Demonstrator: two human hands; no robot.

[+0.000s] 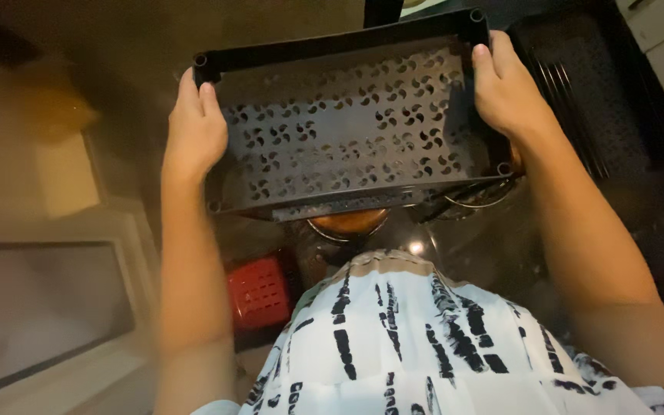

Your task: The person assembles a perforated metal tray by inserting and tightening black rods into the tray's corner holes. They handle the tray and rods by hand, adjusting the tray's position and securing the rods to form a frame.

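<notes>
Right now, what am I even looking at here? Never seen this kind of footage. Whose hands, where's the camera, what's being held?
There is no machine here: a person wears one camera on the head, and it looks straight down at their own two bare hands. The patterned white and black cloth at the bottom is the person's shirt.

Both hands hold a black perforated tray, a shallow rectangular one with pinwheel-shaped holes, up in the air. The left hand has a grip on its left edge, and the right hand on its right edge.

Below the tray, partly hidden, are a round orange-brown bowl and a red basket with small holes. The lighting is dim and the surroundings are blurred, so more cannot be told.
</notes>
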